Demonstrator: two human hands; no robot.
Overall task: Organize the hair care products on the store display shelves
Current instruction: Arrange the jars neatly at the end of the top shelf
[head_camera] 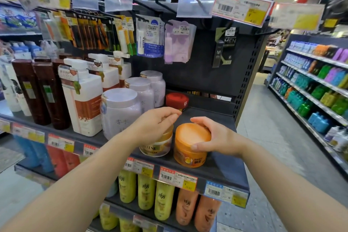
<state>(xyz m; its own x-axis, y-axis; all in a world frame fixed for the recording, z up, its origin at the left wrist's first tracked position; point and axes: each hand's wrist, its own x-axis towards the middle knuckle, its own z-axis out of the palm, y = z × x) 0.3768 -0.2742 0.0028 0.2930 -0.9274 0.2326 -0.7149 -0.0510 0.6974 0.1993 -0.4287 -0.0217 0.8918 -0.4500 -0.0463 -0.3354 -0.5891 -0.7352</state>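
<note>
- While both forearms reach in from the lower corners of the frame, the right hand (pixel 216 135) curls over the orange jar (pixel 191 145) at lower centre; its fingers wrap the far rim of the lid and the thumb presses the near side, so the grip is closed on that jar
- The orange jar stands upright on the dark shelf (pixel 222 173), near its front edge, directly under the right palm
- The left hand (pixel 156 122) hovers palm down over the gold jar (pixel 157 147), fingers relaxed and slightly bent; I cannot tell whether it touches the lid; its grip is open, holding nothing
- The gold jar stands just left of the orange jar, very close; whether they touch is unclear
- Behind them, toward centre frame, a red jar (pixel 177 100) stands alone; to the left stand pale lilac tubs (pixel 120 111), then white pump bottles (pixel 82 98) and brown bottles (pixel 39 90)
- Below the shelf edge, price labels (pixel 178 178) hang above yellow and orange bottles (pixel 163 199)
</note>
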